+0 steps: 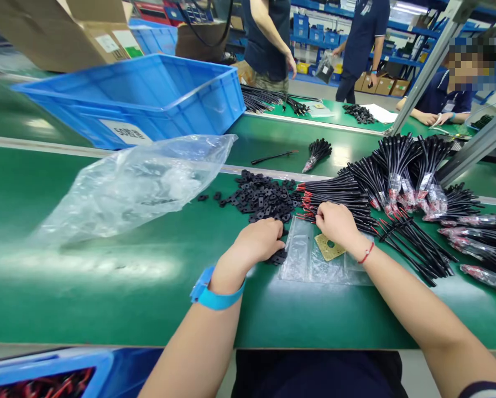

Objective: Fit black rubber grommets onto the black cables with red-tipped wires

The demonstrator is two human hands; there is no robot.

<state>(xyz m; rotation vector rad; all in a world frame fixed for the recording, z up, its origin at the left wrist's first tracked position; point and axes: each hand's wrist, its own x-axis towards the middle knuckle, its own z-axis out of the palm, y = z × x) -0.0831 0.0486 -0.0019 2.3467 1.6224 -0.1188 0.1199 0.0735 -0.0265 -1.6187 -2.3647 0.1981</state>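
**Left hand** (258,241): curled, fingers pressed down at the edge of the grommets (264,198) — whether any are pinched cannot be told.
**Right hand** (334,224): fingers bunched among the wires (334,199) near their red tips; a pinch is suggested, but it cannot be confirmed.
**Position**: the wires are fanned across the bench (106,298), with their red tips touching the right side of the grommets; tagged bundles (401,171) are heaped beyond.
**Risk**: the loose grommets could be scattered if brushed by the left wrist; the red tips could be bent or snagged if strands are pulled from the bunch; the flat bag (301,257) could be slid aside, as it appears unweighted.
**Containers**: the flat bag lies under the right wrist, with a tan gasket (329,247) on or inside it — which cannot be told. Faint dark pieces are seen inside a crumpled bag (127,193). The contents of the blue crate (127,99) are hidden; red wires are held in a blue bin (36,384).
**Rest**: a seated co-worker (442,99) is seen at the far bench.
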